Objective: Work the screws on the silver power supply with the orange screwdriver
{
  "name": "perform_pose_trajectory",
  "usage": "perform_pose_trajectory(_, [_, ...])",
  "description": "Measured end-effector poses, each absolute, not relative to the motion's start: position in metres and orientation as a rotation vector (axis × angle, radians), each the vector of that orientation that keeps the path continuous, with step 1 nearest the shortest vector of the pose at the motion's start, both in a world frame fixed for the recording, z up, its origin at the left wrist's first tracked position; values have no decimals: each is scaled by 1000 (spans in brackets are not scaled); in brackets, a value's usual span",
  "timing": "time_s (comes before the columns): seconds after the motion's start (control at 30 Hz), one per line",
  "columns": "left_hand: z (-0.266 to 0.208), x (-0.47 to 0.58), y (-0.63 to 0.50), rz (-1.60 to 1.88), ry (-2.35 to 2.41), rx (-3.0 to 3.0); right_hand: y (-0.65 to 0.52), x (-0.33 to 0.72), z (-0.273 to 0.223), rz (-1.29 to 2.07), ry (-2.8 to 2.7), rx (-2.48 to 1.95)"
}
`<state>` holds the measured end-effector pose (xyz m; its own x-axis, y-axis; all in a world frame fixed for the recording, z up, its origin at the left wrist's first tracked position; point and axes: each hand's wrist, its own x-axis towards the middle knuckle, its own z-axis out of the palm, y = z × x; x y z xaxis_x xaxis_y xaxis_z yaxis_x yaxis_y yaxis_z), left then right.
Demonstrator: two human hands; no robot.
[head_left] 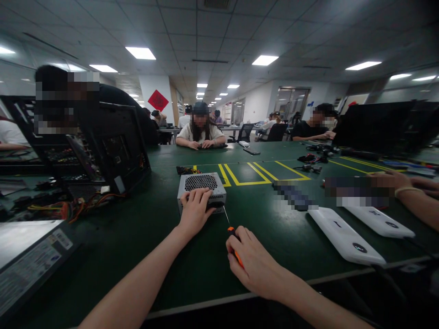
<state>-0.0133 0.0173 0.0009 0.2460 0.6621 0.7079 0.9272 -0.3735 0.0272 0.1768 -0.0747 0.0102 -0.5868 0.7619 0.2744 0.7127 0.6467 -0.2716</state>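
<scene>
A grey metal computer power supply unit [203, 179] with a honeycomb vent on top sits on the green table in front of me. My left hand [196, 208] grips its near side, fingers over the top edge and thumb toward the right. A black part shows beside that thumb. My right hand [248, 256] is closed around a screwdriver [232, 231] with an orange and black handle. The thin shaft points up and left, its tip by the near right corner of the unit; whether it touches I cannot tell.
An open black computer case [118, 151] with loose wires [77, 203] stands at left, behind a silver label-bearing box [34, 260]. White devices [346, 235] lie at right, near another person's hands [394, 183]. Yellow tape [248, 183] marks the table; a person [200, 130] sits opposite.
</scene>
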Motion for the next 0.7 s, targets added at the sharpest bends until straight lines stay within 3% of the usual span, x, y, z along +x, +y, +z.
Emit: perform_pose_trajectory(0.7, [2,-16,16,-848,-1427,-2172,-74,178,5,187,-2470,-1147])
